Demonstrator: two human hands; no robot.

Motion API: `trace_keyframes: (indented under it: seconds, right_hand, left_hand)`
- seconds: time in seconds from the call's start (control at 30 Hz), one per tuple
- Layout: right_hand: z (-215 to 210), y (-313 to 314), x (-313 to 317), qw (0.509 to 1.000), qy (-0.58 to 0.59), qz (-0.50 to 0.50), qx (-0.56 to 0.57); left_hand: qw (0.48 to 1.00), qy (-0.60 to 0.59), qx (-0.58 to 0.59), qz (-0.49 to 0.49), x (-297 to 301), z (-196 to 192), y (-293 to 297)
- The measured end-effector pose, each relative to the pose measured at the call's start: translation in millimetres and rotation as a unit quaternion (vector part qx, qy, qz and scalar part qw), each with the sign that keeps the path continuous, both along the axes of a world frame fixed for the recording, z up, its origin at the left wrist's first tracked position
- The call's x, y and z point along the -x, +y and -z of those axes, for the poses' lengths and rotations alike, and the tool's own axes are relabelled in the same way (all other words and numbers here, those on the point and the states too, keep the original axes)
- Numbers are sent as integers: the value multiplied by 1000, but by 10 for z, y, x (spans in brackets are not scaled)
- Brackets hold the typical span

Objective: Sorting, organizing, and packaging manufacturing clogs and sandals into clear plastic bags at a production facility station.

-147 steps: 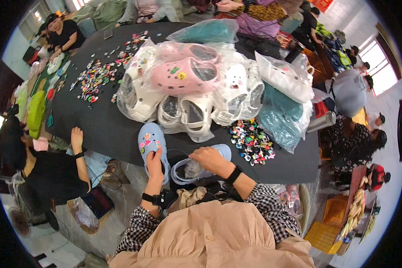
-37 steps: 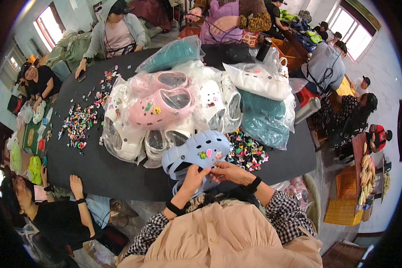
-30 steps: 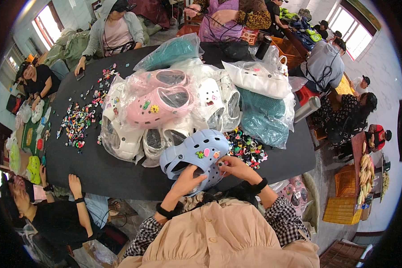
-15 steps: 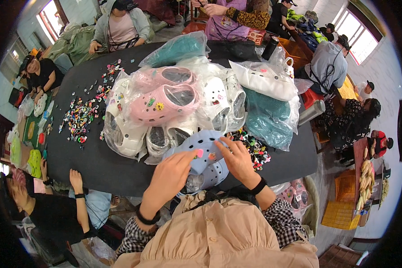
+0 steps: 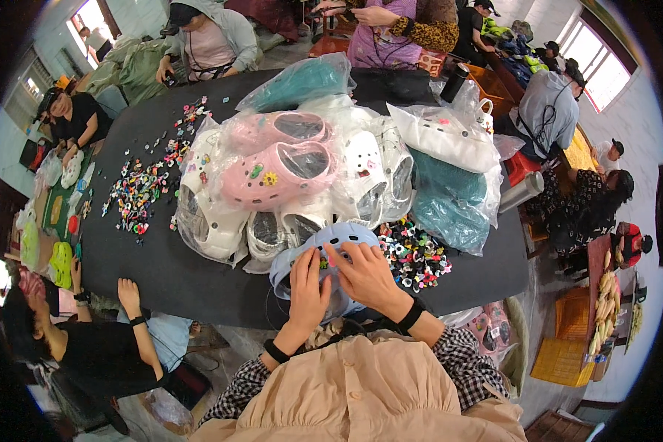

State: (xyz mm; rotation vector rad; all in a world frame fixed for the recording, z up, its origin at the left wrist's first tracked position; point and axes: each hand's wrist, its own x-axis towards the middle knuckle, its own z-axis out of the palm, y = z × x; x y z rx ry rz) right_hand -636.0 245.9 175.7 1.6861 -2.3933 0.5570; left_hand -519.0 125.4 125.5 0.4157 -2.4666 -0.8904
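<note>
A light blue clog (image 5: 344,233) sits at the near table edge, in front of the pile of bagged shoes. My left hand (image 5: 309,289) is closed on its near left side, fingertips on the perforated upper. From the right my right hand (image 5: 370,278) grips the same upper, its fingers bent over the holes. A pink charm (image 5: 330,254) shows at the fingertips, partly hidden. Loose colourful shoe charms (image 5: 418,258) lie in a heap just right of my right hand.
Bagged pink clogs (image 5: 276,177), white clogs (image 5: 212,234) and teal bagged shoes (image 5: 449,195) fill the middle of the black table (image 5: 177,280). More charms (image 5: 136,193) scatter at left. A steel flask (image 5: 521,190) stands right. Other people sit around; a co-worker's hand (image 5: 129,296) rests at the left edge.
My left hand has drawn down and right, nearer my right hand. The right hand has moved left and down over the clog's upper, covering a charm. My view has shifted slightly.
</note>
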Motion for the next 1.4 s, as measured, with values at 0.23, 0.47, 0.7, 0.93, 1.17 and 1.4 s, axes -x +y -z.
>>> trace_keyframes:
  seconds: [0.23,0.47,0.7,0.93,1.17,1.4]
  right_hand:
    - [92,92,69,998,-15,-35,44]
    - [242,31,93,980,-142,15,137]
    - [349,137,-48,981,-85,-61,165]
    - [270,100,-22,975,-164,-7,150]
    - [113,135,73,955,-248,32,158]
    - [95,416,272,957,-161,179,163]
  left_hand:
    - [990,102,-101,9,-18,56,29]
    - [991,108,-83,-5,111,105,56]
    - [989,138,-48,1,107,187,94]
    - [986,164,20,8,126,232,124]
    - [989,133,-55,17,166,-38,102]
    - [968,141,-155,137,449,-166,332]
